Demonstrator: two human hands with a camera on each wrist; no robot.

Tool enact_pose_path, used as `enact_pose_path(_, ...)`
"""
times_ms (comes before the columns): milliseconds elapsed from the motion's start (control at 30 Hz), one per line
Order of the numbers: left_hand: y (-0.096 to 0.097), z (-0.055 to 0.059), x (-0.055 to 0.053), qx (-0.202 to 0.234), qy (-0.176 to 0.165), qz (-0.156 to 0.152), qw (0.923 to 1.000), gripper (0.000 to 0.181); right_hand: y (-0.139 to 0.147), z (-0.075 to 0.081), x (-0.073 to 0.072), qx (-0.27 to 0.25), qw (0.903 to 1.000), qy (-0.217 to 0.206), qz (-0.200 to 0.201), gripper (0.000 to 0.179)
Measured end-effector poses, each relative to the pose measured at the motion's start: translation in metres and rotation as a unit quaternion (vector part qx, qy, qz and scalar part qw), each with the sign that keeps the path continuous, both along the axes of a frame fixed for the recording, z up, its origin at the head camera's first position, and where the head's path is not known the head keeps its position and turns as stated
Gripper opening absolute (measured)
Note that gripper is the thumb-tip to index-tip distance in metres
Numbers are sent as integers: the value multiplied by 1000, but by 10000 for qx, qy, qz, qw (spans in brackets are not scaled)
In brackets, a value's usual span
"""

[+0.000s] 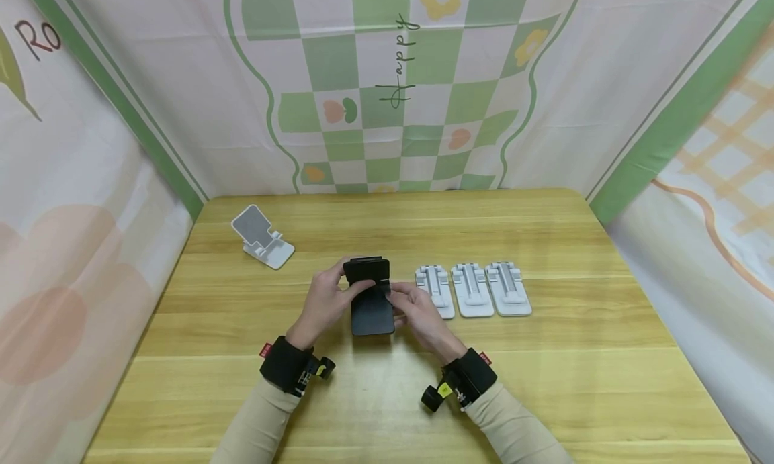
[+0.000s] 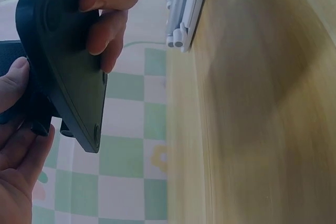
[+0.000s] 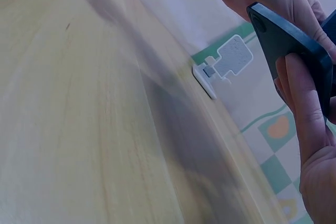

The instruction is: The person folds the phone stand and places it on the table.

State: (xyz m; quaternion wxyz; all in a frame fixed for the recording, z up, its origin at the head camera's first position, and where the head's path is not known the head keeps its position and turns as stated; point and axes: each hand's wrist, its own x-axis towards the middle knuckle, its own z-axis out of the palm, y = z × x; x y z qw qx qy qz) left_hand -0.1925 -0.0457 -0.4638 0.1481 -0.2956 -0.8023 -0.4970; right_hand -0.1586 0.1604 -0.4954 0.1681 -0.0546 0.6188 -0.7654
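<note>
A black folding phone stand (image 1: 371, 316) is held up over the middle of the table, partly unfolded, between both hands. The left hand (image 1: 326, 296) grips its upper panel, thumb across the front. From the other side, the right hand (image 1: 423, 317) holds the base near the hinge. In the left wrist view, the right hand's fingers (image 2: 107, 30) curl against the underside of the base (image 2: 68, 72), which has round pads at its corners. The right wrist view shows the stand (image 3: 281, 38) tilted, clear of the tabletop.
Folded white phone stands (image 1: 472, 291) lie in a row of three, just right of the right hand. At the back left, an unfolded white stand (image 1: 263, 239) with a grey pad stands on the wooden table (image 1: 375, 410). Patterned curtains (image 1: 387, 115) enclose the table.
</note>
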Motion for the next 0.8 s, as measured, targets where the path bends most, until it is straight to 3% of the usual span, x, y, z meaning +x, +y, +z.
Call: enact_pose_path(800,2,-1,-1,-20,366,407,9985,32,-4,-2,1,15,9999,29,96,42)
